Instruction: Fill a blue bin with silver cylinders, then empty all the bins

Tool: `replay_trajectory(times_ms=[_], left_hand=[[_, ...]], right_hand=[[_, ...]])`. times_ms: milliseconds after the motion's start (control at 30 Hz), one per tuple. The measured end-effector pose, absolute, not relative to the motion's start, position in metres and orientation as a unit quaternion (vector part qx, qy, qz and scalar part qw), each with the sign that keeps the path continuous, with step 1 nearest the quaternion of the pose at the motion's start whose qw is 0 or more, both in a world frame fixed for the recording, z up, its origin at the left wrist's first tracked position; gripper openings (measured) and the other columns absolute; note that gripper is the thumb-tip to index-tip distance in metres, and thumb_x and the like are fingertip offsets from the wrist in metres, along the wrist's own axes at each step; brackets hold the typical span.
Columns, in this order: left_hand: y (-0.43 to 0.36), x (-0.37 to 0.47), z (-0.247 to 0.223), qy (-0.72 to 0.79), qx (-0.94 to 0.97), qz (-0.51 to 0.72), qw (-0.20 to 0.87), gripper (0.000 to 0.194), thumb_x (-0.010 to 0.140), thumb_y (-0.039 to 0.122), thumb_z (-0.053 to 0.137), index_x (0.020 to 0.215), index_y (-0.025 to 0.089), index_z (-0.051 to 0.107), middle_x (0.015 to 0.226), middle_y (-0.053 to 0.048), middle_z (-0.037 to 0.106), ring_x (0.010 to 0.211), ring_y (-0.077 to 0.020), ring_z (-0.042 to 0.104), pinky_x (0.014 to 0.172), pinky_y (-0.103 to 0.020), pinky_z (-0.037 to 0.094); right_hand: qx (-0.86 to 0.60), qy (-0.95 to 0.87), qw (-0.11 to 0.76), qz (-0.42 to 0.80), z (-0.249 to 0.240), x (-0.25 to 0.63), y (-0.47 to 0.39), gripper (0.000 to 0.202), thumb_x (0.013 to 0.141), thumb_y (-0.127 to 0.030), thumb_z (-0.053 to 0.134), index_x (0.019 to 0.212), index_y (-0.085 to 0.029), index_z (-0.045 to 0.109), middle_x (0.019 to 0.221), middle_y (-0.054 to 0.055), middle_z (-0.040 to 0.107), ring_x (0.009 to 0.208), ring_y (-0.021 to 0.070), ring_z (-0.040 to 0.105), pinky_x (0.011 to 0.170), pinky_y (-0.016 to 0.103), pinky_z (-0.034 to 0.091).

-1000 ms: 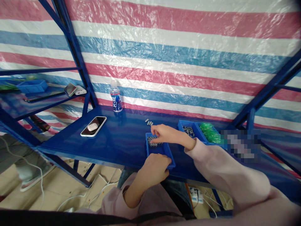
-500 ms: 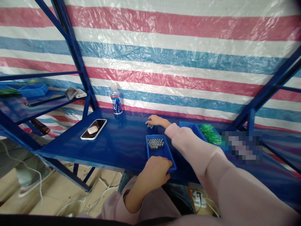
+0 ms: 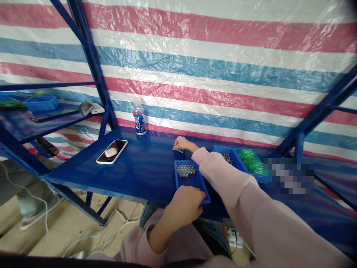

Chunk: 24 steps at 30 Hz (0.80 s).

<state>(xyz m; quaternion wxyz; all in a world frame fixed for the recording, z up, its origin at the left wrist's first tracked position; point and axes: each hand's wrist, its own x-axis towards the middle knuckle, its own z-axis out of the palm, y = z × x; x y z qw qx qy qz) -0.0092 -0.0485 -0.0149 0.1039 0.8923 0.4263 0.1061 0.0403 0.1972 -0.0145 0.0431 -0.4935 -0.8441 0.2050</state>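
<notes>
My left hand (image 3: 185, 203) is closed over the near edge of a small blue tray (image 3: 206, 199). Inside that tray, small shiny metal cylinders (image 3: 186, 171) stand packed together at the far end, while its near part shows bare blue bottom. Beyond the tray, my right hand (image 3: 184, 143) is low over the table with its fingers bent together at a few small metal pieces (image 3: 179, 150). Those pieces look like the ones in the tray, though the fingers partly hide them.
A phone (image 3: 118, 150) with a white case (image 3: 111, 152) on it lies left. A bottle (image 3: 139, 121) stands at the back. Right of my forearm are a blue bin (image 3: 219, 149) with dark metal parts and one with green plastic pieces (image 3: 251, 160). Blue frame posts (image 3: 96, 70) flank the table.
My right hand's fingers have drawn in around the small metal pieces. My left hand stays on the tray. The view has shifted slightly, and more of the metal-parts bin shows.
</notes>
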Motion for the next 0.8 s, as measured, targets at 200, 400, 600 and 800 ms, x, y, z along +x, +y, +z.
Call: replay_trajectory(times_ms=[200,400,600,800], left_hand=[[-0.048,-0.009,-0.018,0.425,0.893,0.109,0.096,0.005,0.077,0.022,0.056,0.08,0.021,0.06,0.083,-0.002,0.069,0.073,-0.0189,0.064,0.062,-0.026,0.043],[-0.047,-0.013,-0.018,0.416,0.897,0.109,0.101,0.005,0.078,0.023,0.057,0.081,0.022,0.061,0.084,0.0,0.068,0.075,-0.0179,0.064,0.062,-0.026,0.04],[-0.039,-0.014,-0.014,0.397,0.905,0.121,0.092,0.005,0.078,0.024,0.058,0.077,0.022,0.062,0.08,0.001,0.068,0.073,-0.0168,0.063,0.059,-0.025,0.037],[-0.024,-0.005,-0.019,0.416,0.896,0.145,0.044,0.016,0.079,0.032,0.058,0.071,0.02,0.065,0.074,-0.002,0.068,0.069,-0.0175,0.063,0.06,-0.026,0.036]], right_hand=[[-0.471,-0.85,0.098,0.213,-0.014,0.037,0.186,0.009,0.082,-0.02,0.066,0.086,-0.012,0.064,0.081,0.002,0.066,0.071,0.0131,0.063,0.065,0.027,0.052],[-0.423,-0.854,0.19,0.237,0.008,0.056,0.153,0.021,0.075,-0.007,0.063,0.095,-0.01,0.067,0.079,0.005,0.07,0.07,0.0133,0.063,0.064,0.023,0.048],[-0.343,-0.872,0.213,0.278,0.038,0.101,0.107,0.02,0.073,-0.008,0.061,0.091,-0.013,0.07,0.083,0.005,0.072,0.074,0.0145,0.065,0.068,0.025,0.05],[-0.338,-0.895,0.17,0.236,0.051,0.133,0.075,0.021,0.07,-0.005,0.061,0.085,-0.015,0.071,0.075,0.002,0.069,0.067,0.013,0.061,0.062,0.023,0.047]])
